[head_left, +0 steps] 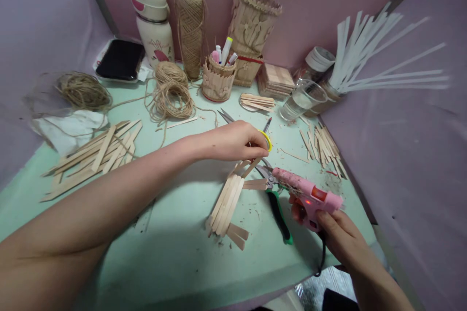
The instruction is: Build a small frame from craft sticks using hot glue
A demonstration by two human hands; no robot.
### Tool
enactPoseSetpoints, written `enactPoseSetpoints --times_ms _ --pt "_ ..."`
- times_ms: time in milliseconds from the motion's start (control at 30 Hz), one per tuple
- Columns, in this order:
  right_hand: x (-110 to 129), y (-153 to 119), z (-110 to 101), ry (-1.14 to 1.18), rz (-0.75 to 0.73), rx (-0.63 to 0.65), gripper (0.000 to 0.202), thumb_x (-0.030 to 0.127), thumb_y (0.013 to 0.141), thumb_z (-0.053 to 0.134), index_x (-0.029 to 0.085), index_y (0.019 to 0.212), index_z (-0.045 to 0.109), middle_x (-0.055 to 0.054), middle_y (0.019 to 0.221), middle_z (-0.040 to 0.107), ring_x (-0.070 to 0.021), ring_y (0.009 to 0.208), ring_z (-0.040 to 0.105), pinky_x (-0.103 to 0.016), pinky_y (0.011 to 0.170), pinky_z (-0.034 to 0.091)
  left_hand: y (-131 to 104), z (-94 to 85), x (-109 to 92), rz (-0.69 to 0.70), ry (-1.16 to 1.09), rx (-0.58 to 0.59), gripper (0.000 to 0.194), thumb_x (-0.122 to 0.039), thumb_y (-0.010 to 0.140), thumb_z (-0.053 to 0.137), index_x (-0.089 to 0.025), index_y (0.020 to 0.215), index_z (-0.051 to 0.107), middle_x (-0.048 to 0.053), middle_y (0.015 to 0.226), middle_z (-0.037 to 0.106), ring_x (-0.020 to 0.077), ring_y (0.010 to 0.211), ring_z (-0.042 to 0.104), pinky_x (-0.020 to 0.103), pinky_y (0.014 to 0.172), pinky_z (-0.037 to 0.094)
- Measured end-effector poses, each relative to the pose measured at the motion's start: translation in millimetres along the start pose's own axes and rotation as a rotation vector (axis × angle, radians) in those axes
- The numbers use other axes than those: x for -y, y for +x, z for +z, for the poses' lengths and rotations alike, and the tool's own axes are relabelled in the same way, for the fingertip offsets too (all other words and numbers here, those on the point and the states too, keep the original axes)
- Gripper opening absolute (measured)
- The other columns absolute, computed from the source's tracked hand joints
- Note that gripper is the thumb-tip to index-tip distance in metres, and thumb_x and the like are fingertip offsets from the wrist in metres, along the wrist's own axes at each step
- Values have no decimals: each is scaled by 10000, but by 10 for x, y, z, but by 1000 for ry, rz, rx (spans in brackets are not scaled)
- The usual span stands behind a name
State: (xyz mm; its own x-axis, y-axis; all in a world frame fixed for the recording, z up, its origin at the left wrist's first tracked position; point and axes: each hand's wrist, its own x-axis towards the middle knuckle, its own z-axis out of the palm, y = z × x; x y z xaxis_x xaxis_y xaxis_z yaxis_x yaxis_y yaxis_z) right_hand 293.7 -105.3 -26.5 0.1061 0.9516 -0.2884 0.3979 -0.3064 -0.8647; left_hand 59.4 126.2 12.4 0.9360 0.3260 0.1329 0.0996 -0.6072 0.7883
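My right hand (333, 226) grips a pink hot glue gun (299, 184), its red light glowing and its nozzle pointing left. My left hand (246, 141) reaches across the table with bent fingers, pinching the upper end of a craft stick (251, 167). Below these fingers is a small model of craft sticks (228, 204), with short sticks jutting from its sides. Between the model and the glue gun lie green-handled pliers (279, 216). Scissors with a yellow handle (270, 141) are partly hidden behind my left hand.
Loose sticks lie at the left (98, 155) and right (324, 148). Jute twine coils (171, 97), a pen holder (219, 77), a bottle (155, 29) and a clear cup (301, 102) stand behind. White glue sticks (361, 53) fan out at the back right. The glue gun's cord (323, 257) hangs over the front edge.
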Motion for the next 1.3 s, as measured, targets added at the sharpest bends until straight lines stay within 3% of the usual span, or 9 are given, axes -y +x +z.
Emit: enactPoseSetpoints --times_ms 233,433,600,1167,1300 --pt "7 41 21 86 -22 -51 565 647 894 441 179 1037 723 -116 897 708 -259 779 623 -361 679 498 8 28 42 -30 -12 -26 212 -224 873 552 -153 863 752 8 752 733 97 647 608 207 628 402" --pt "42 111 63 195 -126 -92 478 563 922 452 179 983 729 -116 909 699 -250 810 627 -344 660 487 11 2 54 -69 -115 -17 201 -231 869 581 -140 894 758 64 967 760 147 855 672 232 750 464" --pt "110 191 105 188 -162 -97 516 598 909 433 171 887 721 -124 886 696 -260 822 628 -353 659 497 17 -4 74 -87 -207 5 176 -243 865 618 -162 899 770 66 1066 755 151 958 684 234 823 492" --pt "140 238 124 212 -164 -108 516 615 906 433 176 923 704 -123 905 701 -264 853 646 -376 749 521 22 17 127 -116 -279 -12 200 -285 855 634 -158 903 781 57 946 774 142 838 676 238 761 494" --pt "168 251 129 209 -143 -180 494 601 903 433 181 952 688 -124 899 705 -256 806 643 -372 700 522 23 17 158 -140 -251 -31 236 -322 862 628 -157 931 782 58 931 774 139 811 680 230 734 492"
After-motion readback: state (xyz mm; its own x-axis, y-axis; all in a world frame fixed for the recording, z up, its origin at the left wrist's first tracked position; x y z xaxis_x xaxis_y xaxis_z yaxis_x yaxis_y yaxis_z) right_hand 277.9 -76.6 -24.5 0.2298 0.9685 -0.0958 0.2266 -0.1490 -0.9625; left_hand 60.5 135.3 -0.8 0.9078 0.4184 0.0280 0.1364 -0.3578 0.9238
